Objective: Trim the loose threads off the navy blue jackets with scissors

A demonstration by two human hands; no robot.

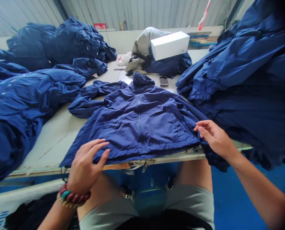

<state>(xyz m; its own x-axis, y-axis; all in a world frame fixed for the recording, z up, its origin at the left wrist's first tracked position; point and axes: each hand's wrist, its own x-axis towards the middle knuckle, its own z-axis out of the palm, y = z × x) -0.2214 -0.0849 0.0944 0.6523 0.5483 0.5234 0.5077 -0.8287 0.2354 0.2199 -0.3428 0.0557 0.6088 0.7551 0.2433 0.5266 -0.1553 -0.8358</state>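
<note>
A navy blue zip jacket (125,118) lies front up on the table, its zipper closed down the middle and its hem along the near edge. Over the lower left corner of the jacket is my left hand (87,163), fingers stretched and spread, nothing held. At the jacket's right side my right hand (215,139) has its thumb and fingertips drawn together in a pinch beside the sleeve. Whether anything small sits between those fingertips does not show. The jacket's left sleeve in view is bent and bunched; the right one runs down toward my right hand.
Piles of navy garments stand at the left (32,95), back left (72,41) and right (243,73). Toward the back are a white box (170,45) on folded cloth and a phone (163,81). A white basket (25,196) with dark cloth is below the table's left edge.
</note>
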